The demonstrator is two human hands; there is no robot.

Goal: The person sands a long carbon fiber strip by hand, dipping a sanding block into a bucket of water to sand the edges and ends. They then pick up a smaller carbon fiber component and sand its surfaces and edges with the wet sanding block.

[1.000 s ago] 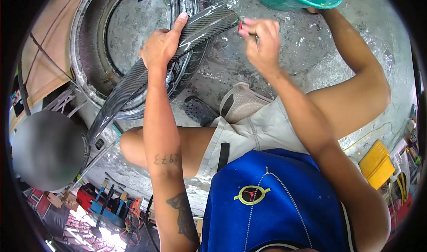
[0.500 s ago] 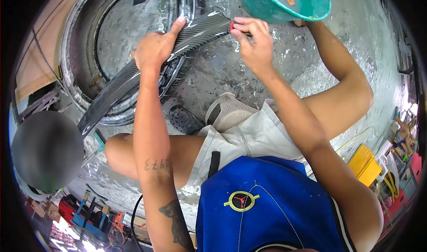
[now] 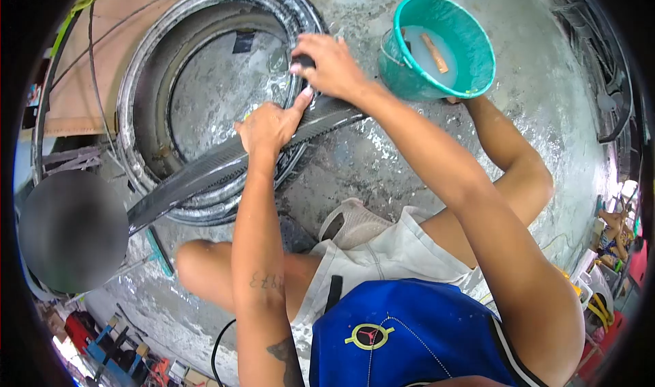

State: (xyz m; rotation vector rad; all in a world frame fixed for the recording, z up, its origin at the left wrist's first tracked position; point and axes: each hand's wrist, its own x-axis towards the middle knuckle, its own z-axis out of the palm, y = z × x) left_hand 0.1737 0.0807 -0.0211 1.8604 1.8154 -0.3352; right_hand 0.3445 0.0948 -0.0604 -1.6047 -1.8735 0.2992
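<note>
A long dark strip with a carbon-like weave (image 3: pixel 205 172) lies slantwise across a large black tyre-like ring (image 3: pixel 129 114). My left hand (image 3: pixel 269 129) grips the strip near its middle, thumb stretched toward the right. Just beyond it, my right hand (image 3: pixel 327 66) is closed on a small dark object (image 3: pixel 303 61) over the ring's right side. The object's full shape is hidden by the fingers. Under my right wrist passes the right part of the strip.
A green bucket (image 3: pixel 437 87) with cloudy liquid and a wooden-handled tool (image 3: pixel 434 54) stands at the upper right. My bare legs flank the wet floor. A blurred round shape (image 3: pixel 74 231) covers the left side. Tools (image 3: pixel 112 353) lie at the lower left.
My right hand has moved left and off the strip's end, to beside my left hand. The view has shifted, so the ring and bucket sit lower and show more fully.
</note>
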